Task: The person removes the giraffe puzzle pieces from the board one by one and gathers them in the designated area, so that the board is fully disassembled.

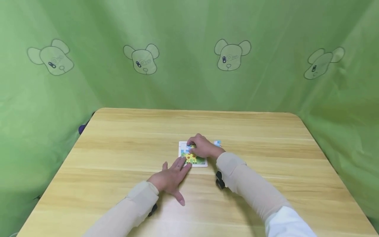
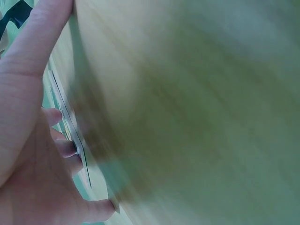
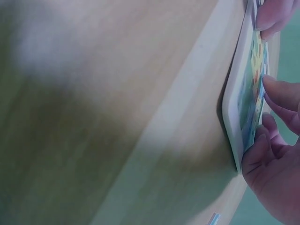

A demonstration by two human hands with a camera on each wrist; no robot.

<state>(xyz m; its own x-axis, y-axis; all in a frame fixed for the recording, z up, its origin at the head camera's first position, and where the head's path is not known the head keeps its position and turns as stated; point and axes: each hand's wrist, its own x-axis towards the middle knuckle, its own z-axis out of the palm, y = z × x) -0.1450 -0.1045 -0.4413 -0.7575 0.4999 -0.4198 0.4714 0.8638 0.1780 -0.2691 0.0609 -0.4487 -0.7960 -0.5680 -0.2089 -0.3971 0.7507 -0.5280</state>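
A small jigsaw puzzle (image 1: 202, 161) with a yellow, red-spotted giraffe and a white frame lies flat on the table. My left hand (image 1: 171, 177) spreads its fingers, and the fingertips rest on the puzzle's near left edge; the thumb points away. Over the upper part, my right hand (image 1: 202, 146) bends its fingers and pinches a puzzle piece (image 1: 191, 146) at the giraffe's head, largely covered by the fingers. In the right wrist view, the thumb and a finger of the right hand (image 3: 276, 154) meet at the puzzle's surface. A loose blue-and-white puzzle piece (image 1: 217, 143) lies right of the frame.
The light wooden table (image 1: 133, 131) extends around the puzzle on all sides. A green curtain (image 1: 189, 82) printed with bear heads hangs behind and along both sides. A dark purple object (image 1: 81, 129) shows past the table's left edge.
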